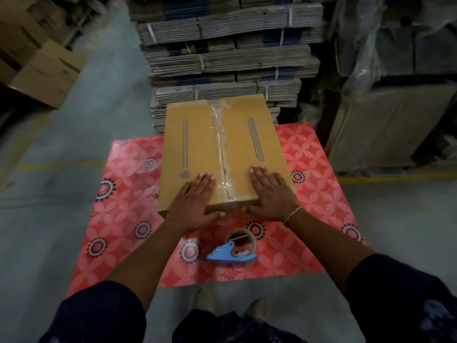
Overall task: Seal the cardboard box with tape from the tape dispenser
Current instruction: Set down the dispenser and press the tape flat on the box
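Left hand (195,205): flat and spread, palm down on the near left part of the box top; fingers straight and together, thumb reaching over the near edge. It grips nothing.
Right hand (270,194): likewise flat, fingers extended on the near right part of the top, thumb along the near edge; nothing grasped. A thin gold bracelet (293,214) sits on the wrist.
Cardboard box (197,144): centre of the frame, closed, resting on a red flower-patterned table cover (118,206).
Clear tape (218,134): runs along the centre seam between the two hands.
Tape dispenser (233,248): blue, holding a tape roll, lying on the cover below the hands, lower centre, apart from both.
Markings: a recycling symbol (185,174) near the left fingertips; printed lines on both flaps, writing too blurred to read.
Background: stacked flattened cartons (227,53), top centre.
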The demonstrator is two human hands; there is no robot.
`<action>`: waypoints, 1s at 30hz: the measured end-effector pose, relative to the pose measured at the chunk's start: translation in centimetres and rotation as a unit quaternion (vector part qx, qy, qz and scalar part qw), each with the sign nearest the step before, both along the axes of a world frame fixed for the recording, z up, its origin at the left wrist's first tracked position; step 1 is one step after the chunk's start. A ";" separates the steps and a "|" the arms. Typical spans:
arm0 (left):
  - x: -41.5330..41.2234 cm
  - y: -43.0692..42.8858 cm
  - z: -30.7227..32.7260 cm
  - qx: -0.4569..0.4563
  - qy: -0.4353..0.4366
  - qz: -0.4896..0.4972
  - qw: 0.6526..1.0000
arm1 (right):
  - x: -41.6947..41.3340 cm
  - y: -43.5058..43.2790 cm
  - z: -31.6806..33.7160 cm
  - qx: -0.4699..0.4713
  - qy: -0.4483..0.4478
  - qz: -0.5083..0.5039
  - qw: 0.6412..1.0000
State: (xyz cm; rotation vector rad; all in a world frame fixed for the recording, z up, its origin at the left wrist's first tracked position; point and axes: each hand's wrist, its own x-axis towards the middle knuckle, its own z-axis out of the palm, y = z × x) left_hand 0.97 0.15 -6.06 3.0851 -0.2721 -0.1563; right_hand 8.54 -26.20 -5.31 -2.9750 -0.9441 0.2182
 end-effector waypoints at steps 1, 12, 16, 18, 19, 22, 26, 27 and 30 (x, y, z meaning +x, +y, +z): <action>-0.5 0.6 0.0 -0.014 0.005 0.038 0.999 | 0.1 -1.0 0.1 0.007 -0.004 -0.021 1.000; -1.9 5.7 -1.1 -0.383 0.024 0.381 0.841 | 3.7 -3.6 -0.2 0.371 0.232 -0.326 0.838; -1.1 6.5 -1.1 -0.482 0.036 0.452 0.750 | 5.1 -3.3 -1.3 0.428 0.266 -0.387 0.772; -1.1 6.5 -1.3 -0.529 0.032 0.452 0.718 | 4.9 -2.8 -1.0 0.439 0.257 -0.385 0.770; -1.1 6.6 -1.5 -0.541 0.029 0.449 0.711 | 4.8 -2.5 -0.9 0.451 0.246 -0.379 0.770; -1.4 7.6 -1.9 -0.556 0.025 0.442 0.703 | 4.1 -1.7 -0.9 0.461 0.218 -0.367 0.778; -2.7 12.0 -1.6 -0.563 -0.003 0.448 0.694 | 3.0 1.9 -0.8 0.448 0.199 -0.365 0.791; -3.3 13.3 -1.1 -0.560 -0.009 0.449 0.696 | 2.7 3.3 -0.5 0.440 0.195 -0.356 0.801; -4.3 17.0 0.4 -0.550 -0.032 0.436 0.711 | 1.8 7.8 -0.2 0.435 0.200 -0.340 0.809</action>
